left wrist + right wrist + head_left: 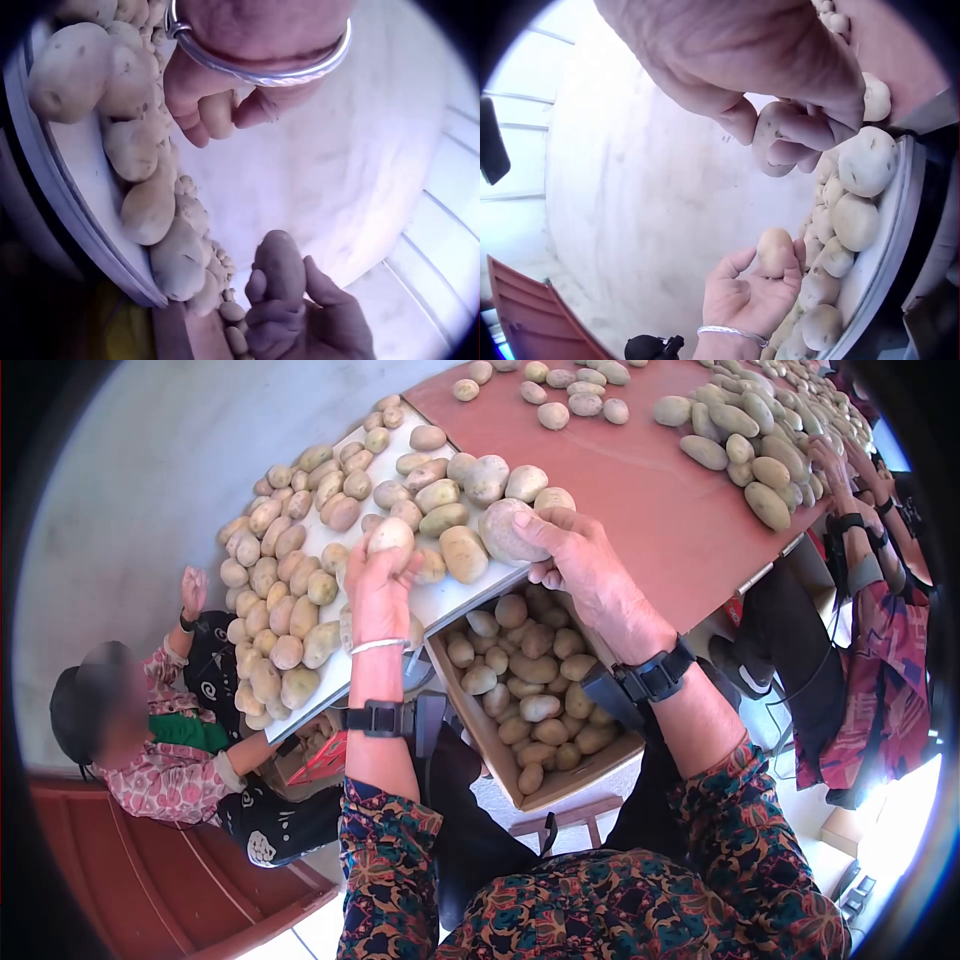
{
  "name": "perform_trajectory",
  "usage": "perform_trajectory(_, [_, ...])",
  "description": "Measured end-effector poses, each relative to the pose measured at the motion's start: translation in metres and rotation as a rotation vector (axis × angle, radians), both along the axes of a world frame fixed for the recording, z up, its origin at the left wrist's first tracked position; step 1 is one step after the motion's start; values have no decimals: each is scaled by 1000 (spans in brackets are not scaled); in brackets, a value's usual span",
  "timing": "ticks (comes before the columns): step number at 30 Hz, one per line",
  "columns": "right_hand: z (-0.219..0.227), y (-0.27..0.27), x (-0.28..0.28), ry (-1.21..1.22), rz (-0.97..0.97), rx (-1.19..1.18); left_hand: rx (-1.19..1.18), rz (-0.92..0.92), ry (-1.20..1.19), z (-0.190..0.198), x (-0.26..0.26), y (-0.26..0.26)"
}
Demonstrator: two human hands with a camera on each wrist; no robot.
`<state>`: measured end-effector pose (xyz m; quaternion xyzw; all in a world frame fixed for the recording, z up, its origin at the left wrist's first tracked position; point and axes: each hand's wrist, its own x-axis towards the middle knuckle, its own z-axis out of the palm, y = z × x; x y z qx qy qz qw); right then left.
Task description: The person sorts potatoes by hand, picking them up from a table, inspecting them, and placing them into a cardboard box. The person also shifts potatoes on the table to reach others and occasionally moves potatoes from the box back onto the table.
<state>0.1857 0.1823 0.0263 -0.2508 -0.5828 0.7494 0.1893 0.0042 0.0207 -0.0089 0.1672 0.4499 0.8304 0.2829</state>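
My left hand (378, 595) grips a pale potato (390, 536) by its sides, between thumb and fingers. To its right, my right hand (592, 575) holds a larger, brownish potato (508, 532), thumb on top. Both potatoes are raised near the edge of a white tabletop (497, 574), where many potatoes (275, 585) lie spread. In the left wrist view the left hand's potato (217, 115) shows between the fingertips. The right wrist view has the other potato (772, 139) partly covered by curled fingers.
Below the table edge stands a cardboard box (585, 776) filled with potatoes. A reddish tabletop (620, 500) adjoins on the right, with a large potato pile (745, 422) at its far side. One person (165, 760) sits at left; another person's hands (832, 460) reach in from the right.
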Motion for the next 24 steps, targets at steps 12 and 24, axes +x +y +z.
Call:
perform_trajectory(12, [4, -6, 18, 113, -59, 24, -311, 700, 553, -14, -14, 3])
perform_trajectory(24, [-25, 2, -36, 129, -167, 513, -216, 592, 411, -1, 7, -16])
